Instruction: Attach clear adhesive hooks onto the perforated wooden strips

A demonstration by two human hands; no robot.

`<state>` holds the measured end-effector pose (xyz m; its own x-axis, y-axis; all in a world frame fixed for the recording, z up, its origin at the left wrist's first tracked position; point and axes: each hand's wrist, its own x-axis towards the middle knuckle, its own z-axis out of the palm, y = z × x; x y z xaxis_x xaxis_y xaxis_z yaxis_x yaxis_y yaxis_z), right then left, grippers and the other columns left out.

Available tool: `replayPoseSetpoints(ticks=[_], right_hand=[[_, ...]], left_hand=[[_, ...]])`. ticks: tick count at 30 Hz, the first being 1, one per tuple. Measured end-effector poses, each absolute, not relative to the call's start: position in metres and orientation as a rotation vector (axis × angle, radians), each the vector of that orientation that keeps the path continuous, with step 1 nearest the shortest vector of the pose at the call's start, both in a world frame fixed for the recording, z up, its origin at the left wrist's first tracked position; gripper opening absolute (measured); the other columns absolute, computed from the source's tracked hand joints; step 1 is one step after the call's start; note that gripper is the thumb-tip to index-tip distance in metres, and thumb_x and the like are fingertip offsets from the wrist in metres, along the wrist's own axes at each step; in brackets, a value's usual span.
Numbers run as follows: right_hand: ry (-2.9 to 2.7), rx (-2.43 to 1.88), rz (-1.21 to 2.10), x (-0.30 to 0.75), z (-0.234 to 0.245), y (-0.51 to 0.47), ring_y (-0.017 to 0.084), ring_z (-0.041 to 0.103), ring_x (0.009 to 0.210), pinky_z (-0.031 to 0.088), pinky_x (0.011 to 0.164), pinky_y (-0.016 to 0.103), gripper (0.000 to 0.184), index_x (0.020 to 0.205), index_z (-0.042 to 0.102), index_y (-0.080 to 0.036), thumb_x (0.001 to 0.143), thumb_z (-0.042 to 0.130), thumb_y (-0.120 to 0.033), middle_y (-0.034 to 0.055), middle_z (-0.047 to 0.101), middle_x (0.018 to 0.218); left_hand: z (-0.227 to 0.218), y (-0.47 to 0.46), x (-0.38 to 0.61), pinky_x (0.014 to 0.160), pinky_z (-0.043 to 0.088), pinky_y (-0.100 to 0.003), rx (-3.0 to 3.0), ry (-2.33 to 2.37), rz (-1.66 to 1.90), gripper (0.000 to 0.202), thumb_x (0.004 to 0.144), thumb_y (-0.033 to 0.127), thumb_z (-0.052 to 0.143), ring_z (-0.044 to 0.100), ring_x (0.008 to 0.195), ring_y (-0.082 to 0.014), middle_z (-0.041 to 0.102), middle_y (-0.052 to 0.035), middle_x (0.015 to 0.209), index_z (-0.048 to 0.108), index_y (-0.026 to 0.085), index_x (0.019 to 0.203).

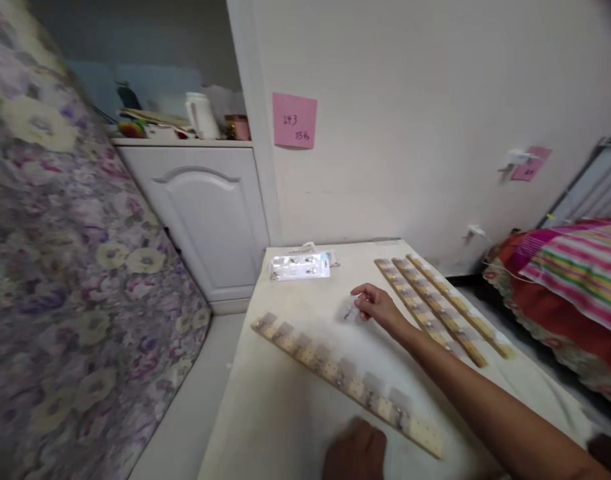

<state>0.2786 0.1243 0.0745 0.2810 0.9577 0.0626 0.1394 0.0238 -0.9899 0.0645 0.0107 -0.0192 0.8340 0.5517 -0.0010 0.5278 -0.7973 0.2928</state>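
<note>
My right hand (378, 308) reaches over the white-covered table, fingertips pinched on a small clear plastic piece with a metal part (352, 309). Its exact kind is too blurred to make out. Below it, a long pale wooden strip (330, 371) lies slantwise, bearing a row of clear square tabs with small metal parts along its length. At the bottom edge is my left hand (356, 451), dark and smeared, just in front of the strip's near half; its fingers are mostly hidden. A clear package (300, 265) with small metal pieces lies near the table's far edge.
Three more wooden strips (438, 303) with similar pieces lie side by side along the right of the table (245, 400). A flowered curtain (85, 287) hangs at left, beside a white cabinet (210, 220). To the right stands a bed with a striped cover (580, 260).
</note>
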Motion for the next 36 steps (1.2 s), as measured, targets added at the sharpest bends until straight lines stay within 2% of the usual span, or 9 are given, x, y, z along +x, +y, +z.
replayPoseSetpoints(ticks=[3, 7, 15, 19, 23, 25, 30, 36], right_hand=[[-1.122, -1.358, 1.014, 0.303, 0.085, 0.052, 0.006, 0.046, 0.043, 0.037, 0.045, 0.021, 0.029, 0.089, 0.058, -0.019, 0.069, 0.065, -0.038, -0.0072, 0.051, 0.059], [-1.001, -1.41, 1.042, 0.323, 0.073, -0.03, 0.005, 0.038, 0.042, 0.028, 0.04, 0.02, 0.032, 0.087, 0.059, -0.018, 0.069, 0.068, -0.042, -0.0065, 0.048, 0.057], [-0.906, -1.428, 1.164, 0.311, 0.015, -0.086, 0.004, 0.029, 0.039, 0.02, 0.037, 0.02, 0.033, 0.085, 0.057, -0.019, 0.07, 0.066, -0.047, -0.0076, 0.044, 0.055], [-0.924, -1.457, 1.175, 0.308, 0.005, -0.088, 0.005, 0.03, 0.038, 0.022, 0.037, 0.02, 0.031, 0.084, 0.057, -0.02, 0.07, 0.064, -0.046, -0.0073, 0.046, 0.056], [-0.961, -1.479, 1.144, 0.31, 0.003, -0.088, 0.006, 0.032, 0.04, 0.023, 0.039, 0.02, 0.027, 0.083, 0.057, -0.02, 0.071, 0.063, -0.043, -0.0068, 0.046, 0.057], [-0.961, -1.496, 1.14, 0.311, 0.001, -0.088, 0.006, 0.032, 0.04, 0.023, 0.039, 0.02, 0.026, 0.084, 0.057, -0.02, 0.072, 0.062, -0.043, -0.0066, 0.046, 0.057], [-0.977, -1.531, 1.083, 0.31, 0.004, -0.087, 0.008, 0.037, 0.046, 0.028, 0.043, 0.021, 0.023, 0.083, 0.058, -0.02, 0.072, 0.061, -0.04, -0.0044, 0.049, 0.06], [-1.037, -1.563, 1.035, 0.31, 0.007, -0.086, 0.011, 0.044, 0.055, 0.034, 0.05, 0.023, 0.015, 0.079, 0.059, -0.02, 0.073, 0.059, -0.034, -0.0023, 0.052, 0.063]], left_hand=[[0.004, 0.007, 0.064, 0.066, 0.046, -0.027, 2.732, 0.764, 0.224, 0.02, 0.079, 0.01, 0.045, 0.058, 0.076, -0.0169, 0.061, -0.0031, 0.09, 0.056, 0.022, 0.092], [0.027, 0.001, 0.061, 0.064, 0.044, -0.025, 2.704, 0.822, 0.278, 0.02, 0.086, 0.015, 0.038, 0.057, 0.073, -0.0148, 0.057, -0.0016, 0.085, 0.055, 0.022, 0.091], [0.017, -0.029, 0.06, 0.068, 0.046, -0.023, 2.475, 0.888, 0.66, 0.022, 0.093, 0.023, 0.036, 0.058, 0.076, -0.0131, 0.061, -0.0005, 0.082, 0.057, 0.023, 0.099], [0.001, -0.059, 0.076, 0.068, 0.049, -0.024, 2.509, 0.819, 0.789, 0.028, 0.089, 0.015, 0.039, 0.059, 0.078, -0.014, 0.063, -0.0028, 0.086, 0.054, 0.022, 0.111], [-0.006, -0.074, 0.093, 0.075, 0.051, -0.031, 2.647, 0.809, 0.709, 0.045, 0.082, 0.007, 0.039, 0.06, 0.088, -0.0187, 0.063, -0.008, 0.098, 0.047, 0.021, 0.125], [-0.006, -0.075, 0.098, 0.074, 0.052, -0.033, 2.687, 0.834, 0.659, 0.05, 0.08, 0.006, 0.039, 0.06, 0.087, -0.02, 0.063, -0.009, 0.098, 0.045, 0.02, 0.128], [-0.005, -0.073, 0.105, 0.064, 0.049, -0.028, 2.778, 0.956, 0.536, 0.05, 0.081, 0.006, 0.04, 0.059, 0.076, -0.0184, 0.062, -0.0054, 0.085, 0.045, 0.023, 0.128], [-0.004, -0.075, 0.108, 0.064, 0.047, -0.027, 2.804, 0.991, 0.55, 0.049, 0.084, 0.008, 0.039, 0.058, 0.075, -0.0174, 0.062, -0.0045, 0.085, 0.042, 0.022, 0.131]])
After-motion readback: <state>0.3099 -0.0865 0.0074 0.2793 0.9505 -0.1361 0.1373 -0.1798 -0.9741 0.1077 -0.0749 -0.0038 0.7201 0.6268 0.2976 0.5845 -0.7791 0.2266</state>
